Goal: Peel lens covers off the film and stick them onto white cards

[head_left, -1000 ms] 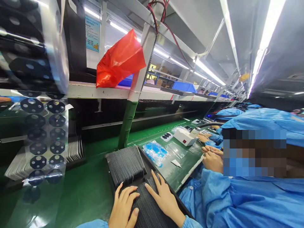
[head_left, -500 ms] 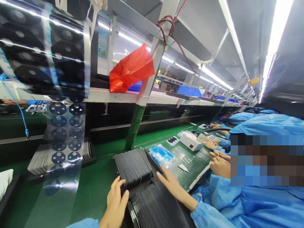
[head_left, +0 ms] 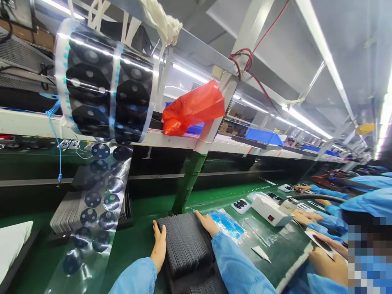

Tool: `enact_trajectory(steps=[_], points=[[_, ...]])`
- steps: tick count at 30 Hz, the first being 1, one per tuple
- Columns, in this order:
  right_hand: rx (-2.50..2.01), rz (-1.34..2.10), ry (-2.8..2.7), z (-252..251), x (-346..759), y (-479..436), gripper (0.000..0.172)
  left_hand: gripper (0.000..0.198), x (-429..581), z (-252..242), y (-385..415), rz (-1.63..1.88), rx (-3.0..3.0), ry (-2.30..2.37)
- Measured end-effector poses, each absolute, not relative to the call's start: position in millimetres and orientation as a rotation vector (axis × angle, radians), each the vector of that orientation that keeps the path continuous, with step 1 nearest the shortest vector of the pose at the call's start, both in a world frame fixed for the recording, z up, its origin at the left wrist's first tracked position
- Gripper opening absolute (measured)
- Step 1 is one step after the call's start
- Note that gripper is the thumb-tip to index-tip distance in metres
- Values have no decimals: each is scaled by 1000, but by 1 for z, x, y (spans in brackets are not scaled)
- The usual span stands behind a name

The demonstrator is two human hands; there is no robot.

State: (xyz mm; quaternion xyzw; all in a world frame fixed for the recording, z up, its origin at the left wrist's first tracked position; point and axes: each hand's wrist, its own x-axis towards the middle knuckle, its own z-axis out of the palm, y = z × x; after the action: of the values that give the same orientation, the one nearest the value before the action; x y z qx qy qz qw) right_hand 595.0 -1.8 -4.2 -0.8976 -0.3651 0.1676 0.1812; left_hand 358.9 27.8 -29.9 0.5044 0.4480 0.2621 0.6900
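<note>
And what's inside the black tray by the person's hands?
Two rows of thin dark pieces, packed on edge, fill the black tray; whatever lies beneath them is covered.

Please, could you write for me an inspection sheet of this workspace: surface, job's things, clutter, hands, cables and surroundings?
Surface: green table, shiny.
Job's things: row of thin black pieces, standing on edge in a black tray.
Clutter: clear bags with something blue, white pointed item, white box with red switch.
Hands: left hand and right hand at opposite sides of the row; whether they grip it is unclear.
Cables: red wires at the upper post; blue cord hanging at left.
Surroundings: film roll with dark discs at upper left, red bag by the post, people in blue at right.
</note>
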Motion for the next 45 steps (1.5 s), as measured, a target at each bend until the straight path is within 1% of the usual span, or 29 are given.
enact_trajectory(steps=[5, 8, 13, 18, 26, 30, 35, 41, 45], points=[[-2668, 582, -924, -13, 602, 12, 61, 70, 363, -40, 32, 609, 1134, 991], [-2710, 596, -883, -15, 600, 17, 59, 70, 366, -43, 33, 624, 1129, 998], [-2731, 611, -866, -12, 593, 18, 69, 71, 364, -46, 33, 620, 1122, 975], [-2710, 582, -905, -7, 587, 13, 71, 75, 367, -51, 34, 640, 1124, 979], [-2570, 586, -1044, -2, 588, 3, 69, 76, 367, -54, 32, 668, 1148, 989], [-2525, 576, -1085, 0, 592, 2, 63, 75, 368, -49, 32, 663, 1171, 1025], [-2529, 593, -1077, -3, 599, 4, 59, 80, 370, -41, 31, 586, 1225, 1057], [-2578, 528, -1097, -13, 601, 6, 57, 67, 371, -34, 32, 515, 1266, 1072], [-2577, 494, -1229, -8, 593, 1, 59, 67, 367, -14, 24, 511, 1242, 1214]])
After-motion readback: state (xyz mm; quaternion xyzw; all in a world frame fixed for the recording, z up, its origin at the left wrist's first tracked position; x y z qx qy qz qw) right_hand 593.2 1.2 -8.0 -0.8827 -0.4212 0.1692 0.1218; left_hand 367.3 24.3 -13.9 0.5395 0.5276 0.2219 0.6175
